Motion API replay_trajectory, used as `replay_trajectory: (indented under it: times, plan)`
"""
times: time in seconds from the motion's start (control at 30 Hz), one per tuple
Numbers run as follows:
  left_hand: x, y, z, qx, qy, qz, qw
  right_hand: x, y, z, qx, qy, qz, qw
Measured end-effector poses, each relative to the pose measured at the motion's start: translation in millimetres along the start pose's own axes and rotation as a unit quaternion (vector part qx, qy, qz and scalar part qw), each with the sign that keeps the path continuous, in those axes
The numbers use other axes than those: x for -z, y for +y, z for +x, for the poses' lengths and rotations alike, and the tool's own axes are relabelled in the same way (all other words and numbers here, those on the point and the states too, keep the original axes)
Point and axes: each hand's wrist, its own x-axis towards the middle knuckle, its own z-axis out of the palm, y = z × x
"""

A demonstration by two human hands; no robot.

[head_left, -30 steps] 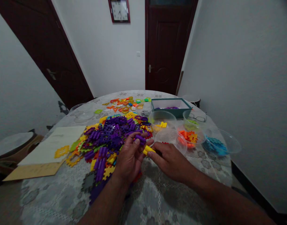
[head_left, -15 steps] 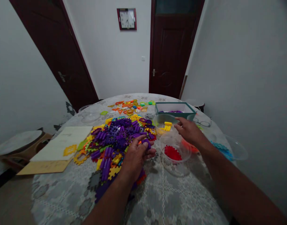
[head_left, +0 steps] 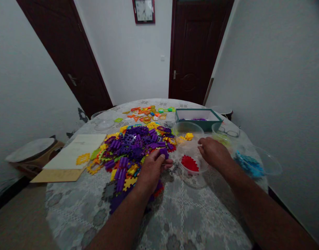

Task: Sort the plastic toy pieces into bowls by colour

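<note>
My left hand (head_left: 152,170) is closed around a purple plastic building block (head_left: 164,153) at the right edge of a mixed pile (head_left: 134,139) of toothed building pieces, mostly purple. My right hand (head_left: 216,152) has its fingers curled together close to the rim of a clear plastic bowl (head_left: 204,166); whether they hold anything is hidden. Red toothed pieces (head_left: 190,163) lie in that bowl. Just behind it, another clear bowl (head_left: 176,129) contains yellow blocks (head_left: 188,136).
A green-edged box (head_left: 194,123) with purple pieces stands behind the bowls. Glasses (head_left: 231,133) lie at the right, near blue pieces (head_left: 249,165) and a clear container (head_left: 272,163). Orange pieces (head_left: 142,113) are scattered at the back. Paper (head_left: 76,149) lies left.
My right hand has drawn back from the yellow-block bowl and its fingers have curled in. The yellow blocks sit differently in their bowl. My left hand keeps the purple block. The view has tilted down.
</note>
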Motion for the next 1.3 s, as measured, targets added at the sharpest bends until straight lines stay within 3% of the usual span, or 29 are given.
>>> replay_trajectory:
  times: [0.2, 0.37, 0.57, 0.73, 0.87, 1.0, 1.1, 1.17, 1.23, 1.3]
  plan:
    - [-2.5, 1.0, -1.3, 0.001, 0.016, 0.002, 1.0, 2.2, -13.2, -2.0, -0.031, 0.021, -0.025, 0.999]
    - [-2.5, 3.1, -1.6, -0.001, 0.016, 0.007, 1.0, 3.7, -10.8, -2.4, -0.003, 0.083, -0.02, 0.996]
    - [-4.2, 8.9, -7.3, -0.003, -0.039, 0.039, 0.999, 15.3, -27.6, -16.5, 0.104, 0.164, 0.156, 0.968]
    - [-3.1, 12.8, -9.9, 0.002, -0.1, 0.063, 0.993, 42.8, -57.0, -42.4, 0.216, 0.049, 0.358, 0.907]
    - [-1.7, 15.0, -8.6, 0.005, -0.129, 0.1, 0.987, 55.7, -63.7, -49.3, 0.202, -0.016, 0.428, 0.881]
    - [-4.7, 14.1, -10.1, -0.002, -0.157, 0.152, 0.976, 57.8, -51.0, -45.6, 0.189, -0.098, 0.478, 0.852]
    - [-6.4, 10.3, -11.8, -0.03, -0.13, 0.207, 0.969, 56.4, -31.4, -36.7, 0.194, -0.159, 0.486, 0.837]
    - [-5.3, 7.3, -11.2, -0.044, -0.097, 0.229, 0.968, 52.7, -14.2, -25.3, 0.181, -0.175, 0.467, 0.847]
    - [-3.3, 5.2, -9.5, -0.056, -0.07, 0.238, 0.967, 45.7, 3.9, -9.9, 0.122, -0.138, 0.461, 0.868]
    - [-1.7, 4.9, -8.0, -0.066, -0.054, 0.241, 0.967, 35.3, 19.4, 6.5, 0.032, -0.043, 0.501, 0.864]
